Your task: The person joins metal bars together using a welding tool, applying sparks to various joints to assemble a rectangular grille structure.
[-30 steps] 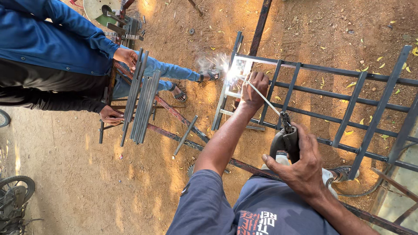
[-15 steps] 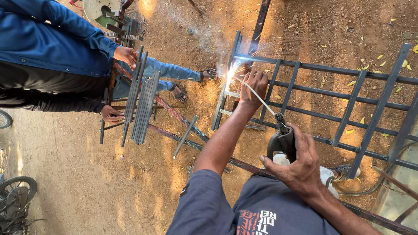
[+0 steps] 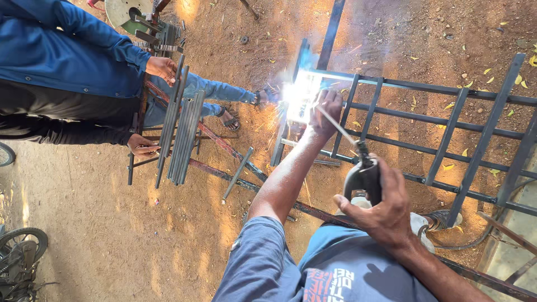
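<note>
Bare reddish-brown dirt ground (image 3: 112, 223), strewn with small yellow leaves and pebbles. No package, label or sign legible anywhere, apart from red printing on the blue-grey shirt (image 3: 335, 274) at the lower edge, not transcribed.

Large dark steel grille frame (image 3: 447, 134) of square tube, lying flat on the dirt at right: long rails crossed by short uprights, paint dull grey-blue, far corner lit white by a welding arc (image 3: 299, 92) throwing sparks and pale smoke.

Co-worker in a blue jacket (image 3: 61, 50) at upper left, standing over a low red-brown steel trestle (image 3: 218, 142). Bundle of grey flat steel bars (image 3: 182, 128) resting across that trestle, steadied by the co-worker's two hands, one at the top end, one lower down.

Bicycle wheel (image 3: 19, 246) at lower left corner, partly cut off.

Left hand (image 3: 326, 112) closed into a loose fist, resting on the grille rail just beside the arc, thin grey welding rod (image 3: 335, 124) passing over it.

Right hand (image 3: 380, 210) clenched round the black electrode holder (image 3: 363, 176), near the chest, rod clamped in its tip and slanting up to the lit corner.
</note>
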